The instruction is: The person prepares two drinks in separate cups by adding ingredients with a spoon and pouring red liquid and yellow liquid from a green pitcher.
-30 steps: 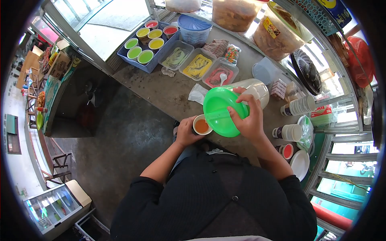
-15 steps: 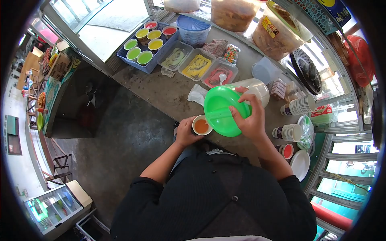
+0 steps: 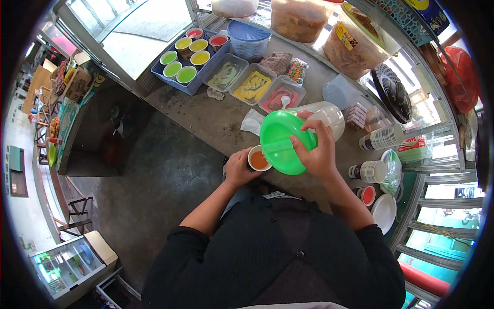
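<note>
My left hand (image 3: 241, 169) is wrapped round a paper cup (image 3: 252, 152) that holds orange liquid (image 3: 259, 160). Right beside it, my right hand (image 3: 319, 149) grips a clear pitcher (image 3: 327, 116) with a green lid (image 3: 280, 142). The pitcher is tilted, its lid end low over the right edge of the cup. Whether liquid is flowing cannot be made out. The pitcher's handle is hidden. Just beyond the pitcher, a white spoon (image 3: 285, 101) rests in a tub of pink paste (image 3: 278, 95).
Filled cups stand in a blue basket (image 3: 191, 88) at the upper left of the counter (image 3: 180, 110). Tubs of yellow (image 3: 251, 86) and green paste (image 3: 225, 73) sit beside it. Stacked cups (image 3: 371, 171), a red-filled cup (image 3: 367, 195) and a white lid (image 3: 384, 213) are at the right.
The pitcher and my right hand have shifted very slightly left. My left hand still holds the cup, almost unmoved.
</note>
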Action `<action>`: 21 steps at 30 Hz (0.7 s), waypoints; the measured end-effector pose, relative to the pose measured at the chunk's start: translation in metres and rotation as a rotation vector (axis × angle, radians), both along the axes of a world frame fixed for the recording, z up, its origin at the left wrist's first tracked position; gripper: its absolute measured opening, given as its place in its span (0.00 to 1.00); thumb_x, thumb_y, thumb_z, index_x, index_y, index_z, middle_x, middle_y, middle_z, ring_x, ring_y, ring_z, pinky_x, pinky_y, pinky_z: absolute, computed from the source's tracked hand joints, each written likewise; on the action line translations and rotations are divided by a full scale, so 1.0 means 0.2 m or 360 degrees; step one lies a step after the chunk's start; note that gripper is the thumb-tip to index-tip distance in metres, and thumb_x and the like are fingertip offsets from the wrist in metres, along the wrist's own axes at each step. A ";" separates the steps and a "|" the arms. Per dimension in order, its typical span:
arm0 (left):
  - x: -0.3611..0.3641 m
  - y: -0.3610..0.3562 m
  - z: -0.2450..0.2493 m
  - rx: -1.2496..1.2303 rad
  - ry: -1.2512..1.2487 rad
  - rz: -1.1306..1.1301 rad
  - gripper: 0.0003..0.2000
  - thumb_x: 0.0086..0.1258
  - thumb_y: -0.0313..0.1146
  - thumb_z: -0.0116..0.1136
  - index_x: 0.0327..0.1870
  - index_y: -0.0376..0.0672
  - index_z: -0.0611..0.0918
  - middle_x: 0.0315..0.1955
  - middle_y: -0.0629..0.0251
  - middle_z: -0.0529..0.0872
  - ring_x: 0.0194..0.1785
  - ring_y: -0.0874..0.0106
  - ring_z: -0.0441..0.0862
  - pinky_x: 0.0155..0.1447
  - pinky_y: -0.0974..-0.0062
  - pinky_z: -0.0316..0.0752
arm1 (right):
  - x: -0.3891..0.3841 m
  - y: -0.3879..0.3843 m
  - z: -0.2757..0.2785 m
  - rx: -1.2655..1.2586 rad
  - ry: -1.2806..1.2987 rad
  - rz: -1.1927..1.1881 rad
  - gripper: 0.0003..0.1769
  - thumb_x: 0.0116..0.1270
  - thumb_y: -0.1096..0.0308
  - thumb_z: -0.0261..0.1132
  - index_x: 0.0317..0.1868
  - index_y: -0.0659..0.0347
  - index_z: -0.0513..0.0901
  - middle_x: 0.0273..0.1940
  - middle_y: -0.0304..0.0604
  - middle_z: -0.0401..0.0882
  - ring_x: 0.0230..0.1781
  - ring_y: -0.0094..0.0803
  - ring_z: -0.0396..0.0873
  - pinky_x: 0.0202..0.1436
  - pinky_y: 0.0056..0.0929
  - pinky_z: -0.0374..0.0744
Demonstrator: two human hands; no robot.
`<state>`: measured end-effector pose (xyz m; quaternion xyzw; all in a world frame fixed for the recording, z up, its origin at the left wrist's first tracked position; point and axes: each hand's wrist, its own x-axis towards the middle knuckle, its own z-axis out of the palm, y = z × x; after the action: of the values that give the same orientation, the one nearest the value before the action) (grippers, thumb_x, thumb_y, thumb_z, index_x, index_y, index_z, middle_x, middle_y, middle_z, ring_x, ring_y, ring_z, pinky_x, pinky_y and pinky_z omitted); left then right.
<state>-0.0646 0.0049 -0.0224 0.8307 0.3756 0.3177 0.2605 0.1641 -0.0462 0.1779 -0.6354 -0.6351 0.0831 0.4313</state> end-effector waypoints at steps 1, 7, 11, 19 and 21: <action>0.00 0.00 0.00 0.0002 -0.0002 0.0004 0.38 0.45 0.46 0.83 0.61 0.44 0.80 0.51 0.59 0.89 0.53 0.55 0.86 0.58 0.58 0.79 | 0.00 0.00 0.00 0.0013 -0.0035 -0.0012 0.17 0.61 0.69 0.75 0.46 0.55 0.75 0.62 0.46 0.84 0.58 0.51 0.78 0.65 0.47 0.71; 0.00 0.00 -0.02 -0.0021 -0.0030 0.0009 0.39 0.46 0.47 0.81 0.63 0.47 0.79 0.52 0.60 0.88 0.55 0.56 0.85 0.59 0.59 0.78 | 0.00 -0.01 -0.01 0.0036 -0.0063 0.0002 0.17 0.61 0.68 0.74 0.47 0.55 0.75 0.62 0.46 0.84 0.59 0.52 0.78 0.65 0.46 0.69; 0.01 0.00 -0.01 0.0018 -0.0011 0.0015 0.37 0.46 0.47 0.83 0.60 0.45 0.81 0.51 0.59 0.89 0.53 0.56 0.86 0.57 0.59 0.79 | 0.01 -0.01 0.00 0.0015 -0.0075 -0.0002 0.18 0.61 0.68 0.74 0.47 0.54 0.75 0.62 0.46 0.84 0.59 0.52 0.78 0.65 0.47 0.69; 0.01 0.01 0.00 0.0013 0.0018 0.0017 0.37 0.47 0.49 0.83 0.60 0.44 0.81 0.51 0.60 0.89 0.53 0.56 0.87 0.57 0.59 0.80 | 0.06 0.00 0.01 0.0021 0.0051 0.0053 0.19 0.62 0.70 0.75 0.47 0.58 0.74 0.61 0.51 0.83 0.61 0.52 0.79 0.67 0.47 0.72; 0.01 0.01 0.01 0.0006 0.0023 0.0014 0.37 0.47 0.49 0.83 0.60 0.44 0.81 0.52 0.59 0.89 0.53 0.56 0.87 0.58 0.59 0.80 | 0.08 0.02 -0.01 0.0053 0.0209 -0.0012 0.18 0.60 0.69 0.75 0.46 0.56 0.75 0.59 0.47 0.84 0.59 0.50 0.78 0.68 0.46 0.67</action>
<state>-0.0633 0.0060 -0.0211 0.8318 0.3806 0.3135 0.2549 0.1794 -0.0426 0.1763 -0.6236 -0.6043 0.1124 0.4829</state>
